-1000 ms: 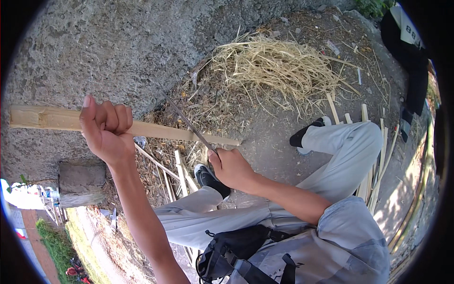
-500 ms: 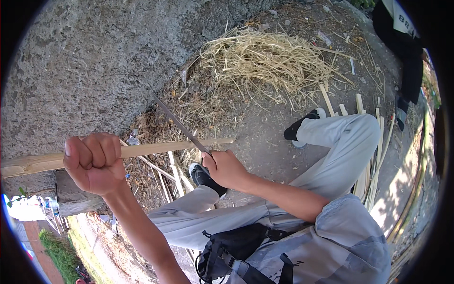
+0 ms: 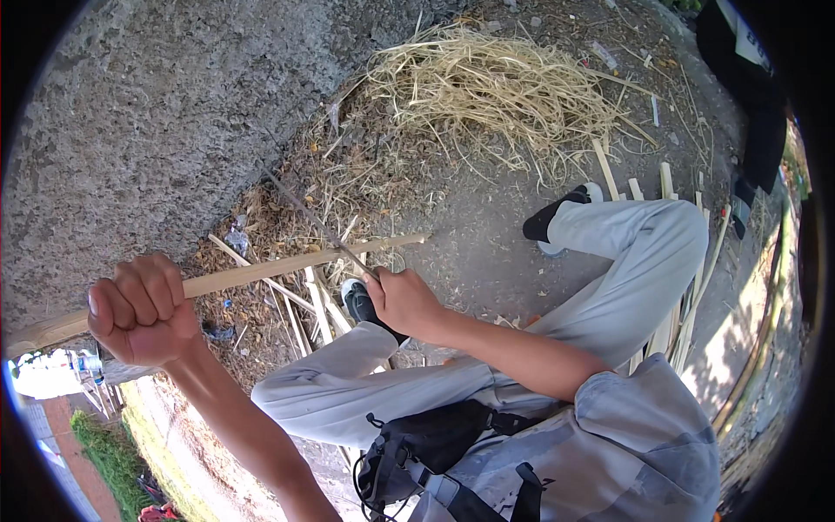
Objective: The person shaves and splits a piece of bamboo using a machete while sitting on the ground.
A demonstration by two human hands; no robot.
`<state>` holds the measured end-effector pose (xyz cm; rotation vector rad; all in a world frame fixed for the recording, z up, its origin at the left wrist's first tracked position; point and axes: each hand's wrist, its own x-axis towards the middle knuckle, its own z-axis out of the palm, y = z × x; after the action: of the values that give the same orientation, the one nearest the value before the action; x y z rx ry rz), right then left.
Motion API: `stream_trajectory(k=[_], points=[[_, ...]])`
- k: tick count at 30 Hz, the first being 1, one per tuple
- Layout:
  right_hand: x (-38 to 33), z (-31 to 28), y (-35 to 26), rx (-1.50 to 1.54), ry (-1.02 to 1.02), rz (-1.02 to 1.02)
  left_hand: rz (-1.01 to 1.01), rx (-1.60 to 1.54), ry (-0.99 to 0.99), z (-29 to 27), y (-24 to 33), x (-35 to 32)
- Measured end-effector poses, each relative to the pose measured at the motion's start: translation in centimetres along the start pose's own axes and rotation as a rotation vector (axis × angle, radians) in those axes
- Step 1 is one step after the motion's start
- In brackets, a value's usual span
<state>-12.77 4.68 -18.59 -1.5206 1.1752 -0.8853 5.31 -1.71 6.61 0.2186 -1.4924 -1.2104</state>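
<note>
My left hand is closed in a fist around a long pale wooden strip, which looks like split bamboo. The strip runs across the view from the left edge and tapers to a tip over the dirt. Closed too, my right hand grips a long, thin-bladed knife; its handle is hidden inside my fingers. The blade points away to the upper left and crosses the strip a little beyond my right fist. Whether its edge is cutting into the wood cannot be made out.
A heap of pale curled shavings lies on the ground ahead. A rough concrete wall stands at the left. Cut strips lie by my left shoe, more beyond my right leg. Another person's dark trouser leg is at the upper right.
My left hand has shifted left and slightly lower, and the strip tilts more steeply, its tip higher. My right hand and the knife have moved slightly left and up.
</note>
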Motion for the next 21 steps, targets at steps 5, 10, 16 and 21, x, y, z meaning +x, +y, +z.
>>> stream_trajectory(k=[5,10,16,21], points=[[1.7,0.5,10.1,-0.296,-0.04,0.141,0.041,-0.017,-0.024,-0.9,0.2,-0.8],[1.0,0.1,1.7,-0.058,0.045,0.135,0.025,0.029,0.044,0.0,-0.4,0.3],[1.0,0.8,9.6,-0.264,-0.052,0.299,0.011,0.096,0.256,-1.6,0.6,-0.2],[2.0,0.1,6.1,-0.21,-0.091,0.253,0.035,0.143,0.445,-4.1,0.7,-1.4]])
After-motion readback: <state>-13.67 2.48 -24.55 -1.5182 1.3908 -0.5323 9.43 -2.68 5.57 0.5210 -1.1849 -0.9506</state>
